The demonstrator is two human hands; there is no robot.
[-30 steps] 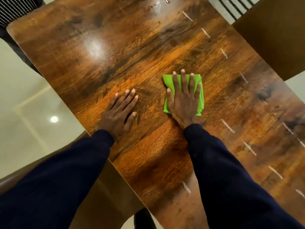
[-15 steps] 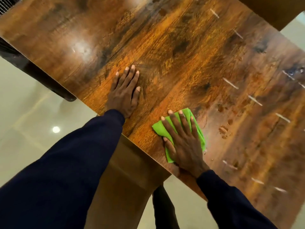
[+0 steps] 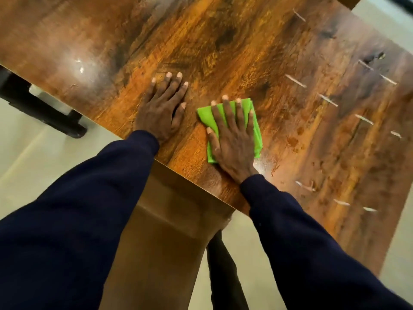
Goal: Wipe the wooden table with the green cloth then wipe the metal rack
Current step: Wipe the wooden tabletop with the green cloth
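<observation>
Green cloth [image 3: 253,128], folded flat, bright, pressed under right hand [image 3: 232,144], wooden table [image 3: 223,52].

Warm indoor light. Overhead glare patch on wooden table [image 3: 80,66], upper left. Right edge smeared by motion blur.

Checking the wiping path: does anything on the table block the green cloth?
Nothing visible does. The right hand presses the green cloth onto the wooden table; only the left hand lies flat to its left, apart.
</observation>
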